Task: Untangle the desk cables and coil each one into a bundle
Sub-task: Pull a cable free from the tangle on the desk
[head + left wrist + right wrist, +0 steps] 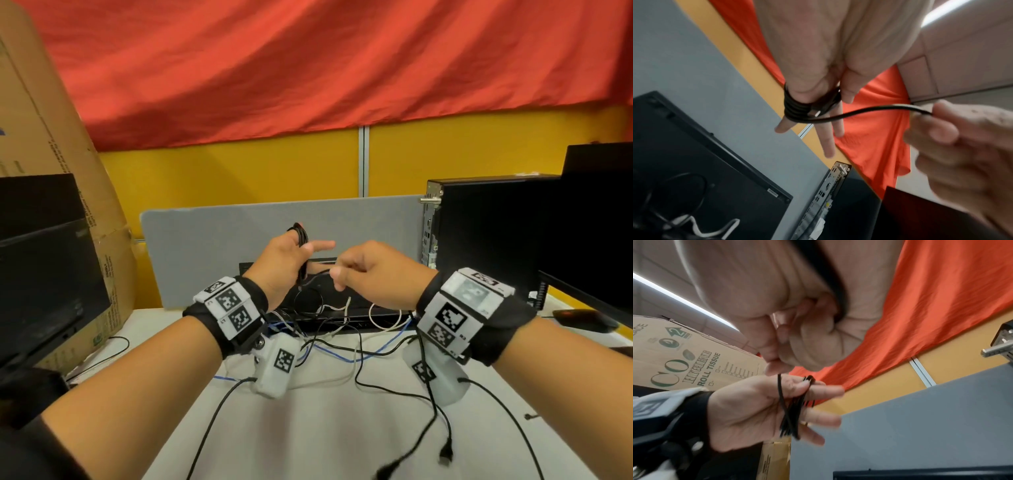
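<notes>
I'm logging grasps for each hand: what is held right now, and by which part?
One black cable: its coiled turns are looped round the left hand, and the right hand pinches the free length beside the coil.

A cardboard box (44,178) leans left; a computer tower (479,222) stands right.

Two bare hands (284,260) (373,274), one tall brown cardboard box (51,171), one upright black computer tower (479,222), one grey felt divider panel (219,240).
</notes>
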Demonstrator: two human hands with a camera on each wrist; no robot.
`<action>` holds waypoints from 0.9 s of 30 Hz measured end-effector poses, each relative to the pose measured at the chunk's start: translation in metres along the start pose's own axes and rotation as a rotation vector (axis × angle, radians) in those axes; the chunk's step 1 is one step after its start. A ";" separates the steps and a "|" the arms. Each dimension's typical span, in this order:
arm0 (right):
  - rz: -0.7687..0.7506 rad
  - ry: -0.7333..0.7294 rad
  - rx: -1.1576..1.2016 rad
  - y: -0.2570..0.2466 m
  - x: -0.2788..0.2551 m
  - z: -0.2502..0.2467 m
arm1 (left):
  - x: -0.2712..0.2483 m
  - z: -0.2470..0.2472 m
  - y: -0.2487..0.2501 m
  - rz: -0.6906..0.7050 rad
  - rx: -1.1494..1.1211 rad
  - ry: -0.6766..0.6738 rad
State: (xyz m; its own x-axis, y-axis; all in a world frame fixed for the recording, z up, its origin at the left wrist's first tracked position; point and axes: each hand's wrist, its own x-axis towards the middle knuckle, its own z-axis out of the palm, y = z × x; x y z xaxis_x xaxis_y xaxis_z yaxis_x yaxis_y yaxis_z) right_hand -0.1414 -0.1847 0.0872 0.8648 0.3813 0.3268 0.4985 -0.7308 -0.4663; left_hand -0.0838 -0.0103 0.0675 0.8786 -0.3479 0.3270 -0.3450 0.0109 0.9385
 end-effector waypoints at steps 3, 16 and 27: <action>-0.024 0.103 -0.053 0.000 0.002 -0.011 | -0.005 0.006 -0.003 -0.039 0.190 -0.086; -0.026 0.382 -0.772 0.011 0.011 -0.025 | -0.020 0.025 0.005 -0.288 -0.072 -0.326; 0.058 0.432 0.215 0.008 0.022 -0.010 | -0.025 0.028 -0.002 -0.380 -0.383 -0.443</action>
State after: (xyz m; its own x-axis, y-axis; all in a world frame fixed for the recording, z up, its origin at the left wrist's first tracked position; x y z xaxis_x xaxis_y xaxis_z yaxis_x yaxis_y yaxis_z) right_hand -0.1192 -0.1874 0.0987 0.8099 0.0399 0.5853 0.4905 -0.5933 -0.6383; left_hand -0.1141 -0.0275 0.0542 0.6698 -0.7419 -0.0317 0.1721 0.1137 0.9785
